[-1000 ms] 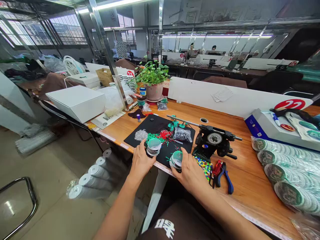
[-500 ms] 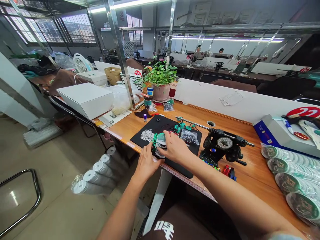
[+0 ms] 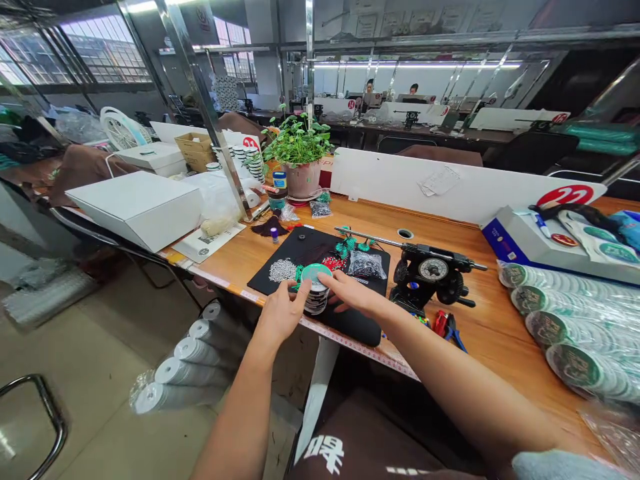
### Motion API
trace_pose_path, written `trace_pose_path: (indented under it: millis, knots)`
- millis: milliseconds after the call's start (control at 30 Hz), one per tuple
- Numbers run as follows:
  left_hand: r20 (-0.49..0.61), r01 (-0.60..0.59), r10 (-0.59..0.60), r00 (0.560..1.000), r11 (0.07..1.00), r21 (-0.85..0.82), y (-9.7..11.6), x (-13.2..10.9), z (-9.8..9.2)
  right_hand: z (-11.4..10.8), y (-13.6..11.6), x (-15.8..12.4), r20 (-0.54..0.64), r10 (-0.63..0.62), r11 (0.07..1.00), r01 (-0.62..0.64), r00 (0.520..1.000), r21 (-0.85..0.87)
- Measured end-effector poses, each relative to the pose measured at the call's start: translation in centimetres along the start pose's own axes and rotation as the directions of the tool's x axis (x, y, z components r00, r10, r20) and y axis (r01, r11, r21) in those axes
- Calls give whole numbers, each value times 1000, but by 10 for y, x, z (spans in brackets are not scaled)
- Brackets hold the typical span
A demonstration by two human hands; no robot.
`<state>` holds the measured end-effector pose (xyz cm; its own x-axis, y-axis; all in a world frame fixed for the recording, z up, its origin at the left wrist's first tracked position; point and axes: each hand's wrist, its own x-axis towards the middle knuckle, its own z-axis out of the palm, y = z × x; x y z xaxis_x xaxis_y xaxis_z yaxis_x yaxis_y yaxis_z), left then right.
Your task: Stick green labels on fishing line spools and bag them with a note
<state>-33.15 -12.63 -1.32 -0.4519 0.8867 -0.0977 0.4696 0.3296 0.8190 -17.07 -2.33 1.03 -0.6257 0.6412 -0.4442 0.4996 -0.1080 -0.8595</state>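
A stack of spools with green-topped labels (image 3: 316,290) stands on the black mat (image 3: 305,250), with thin cord wound on them. My left hand (image 3: 283,313) is curled around the stack's left side. My right hand (image 3: 353,295) reaches in from the right, its extended fingers against the stack's upper right edge. Silver beads (image 3: 283,270) lie just beyond my left hand. A clear bag of dark beads (image 3: 367,265) lies beyond my right fingers. Green and red beaded strands (image 3: 333,263) are behind the stack.
A black bench-mounted dial tool (image 3: 430,273) stands right of the mat, with red-and-blue pliers (image 3: 447,329) in front. Large spools (image 3: 570,333) lie in rows at the right. A white box (image 3: 135,208) and a potted plant (image 3: 297,150) stand at the back left.
A second earlier stack has gone from my right hand. My hands are now close together at one stack. My right hand has moved left, and the view has shifted slightly.
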Motion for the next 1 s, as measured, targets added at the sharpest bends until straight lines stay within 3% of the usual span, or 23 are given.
trace_pose_path:
  millis: [100, 267, 400, 500, 567, 700, 867, 1000]
  knots:
    - [61, -12, 15, 998, 998, -55, 1, -9, 0, 4, 6, -11, -16, -19, 998, 19, 1000, 55]
    - [175, -122, 177, 969, 951, -285, -12, -28, -3, 9, 27, -20, -3, -157, 953, 153, 988, 263]
    - [261, -85, 252, 932, 851, -517, -23, -38, -1, 14, 44, -24, 60, -313, 927, 291, 948, 238]
    - [263, -124, 303, 916, 837, -533, -18, -47, 0, 8, 50, -47, 87, -410, 886, 373, 908, 277]
    - [282, -208, 379, 882, 848, -488, -6, -53, 4, -4, 54, -72, 81, -473, 855, 434, 877, 285]
    - [411, -400, 548, 728, 827, -395, 29, -56, 39, -38, 80, -134, -50, -512, 856, 514, 857, 50]
    - [557, -601, 706, 437, 690, -403, 84, -57, 127, -82, 151, -207, -323, -463, 883, 462, 826, -85]
    - [684, -644, 699, 210, 625, -441, 123, -51, 195, -112, 202, -240, -491, -372, 917, 395, 787, -62]
